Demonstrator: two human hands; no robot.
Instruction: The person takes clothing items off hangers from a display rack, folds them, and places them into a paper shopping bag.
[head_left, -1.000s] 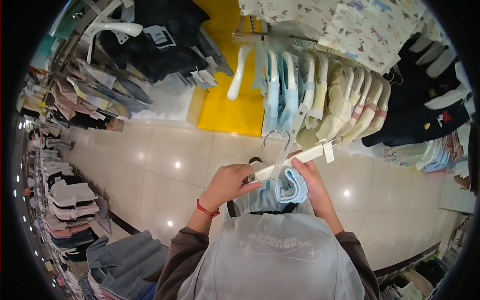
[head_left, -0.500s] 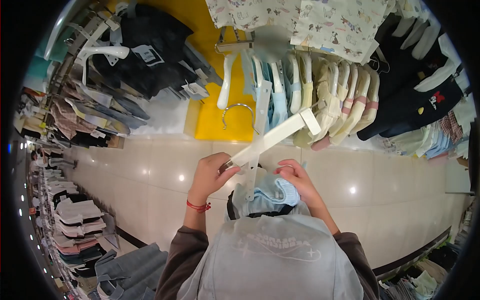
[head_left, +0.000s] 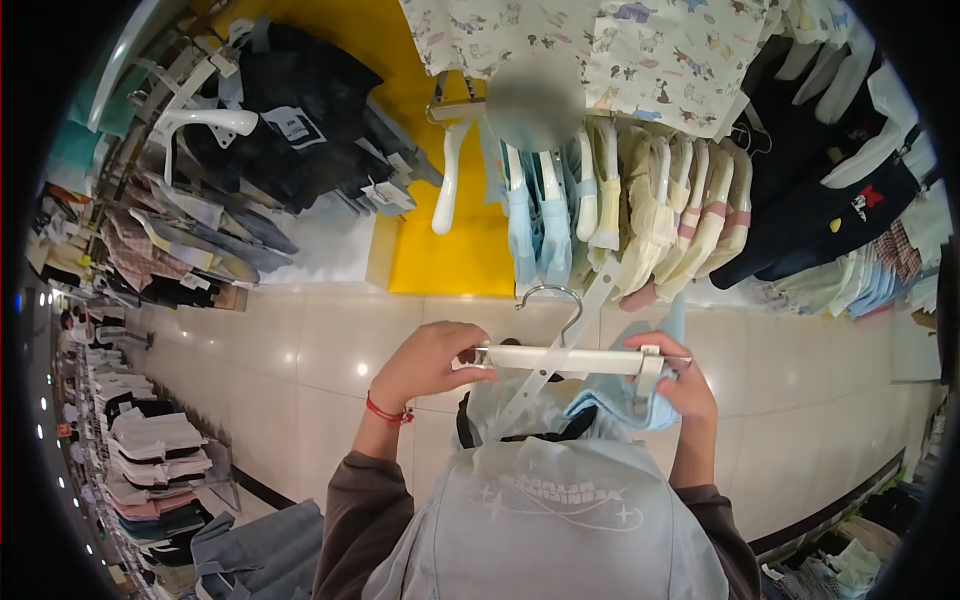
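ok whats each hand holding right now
Left hand: closed on one end of the white hanger.
Right hand: closed, holding the light blue garment at the hanger's other end.

Room over floor (head_left: 300,350) — hanging clothes (head_left: 652,212) ahead.

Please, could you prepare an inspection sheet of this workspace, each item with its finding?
Surface: shiny tiled floor; work held above it.
Job's things: white clip hanger, nearly level in view; light-blue garment near its right end, whether clipped unclear.
Clutter: translucent perforated strip crosses the hanger in view.
Grips: left grip on hanger's left end; right grip at right clip.
Cables: nothing seen.
Surroundings: yellow panel, hanging clothes.
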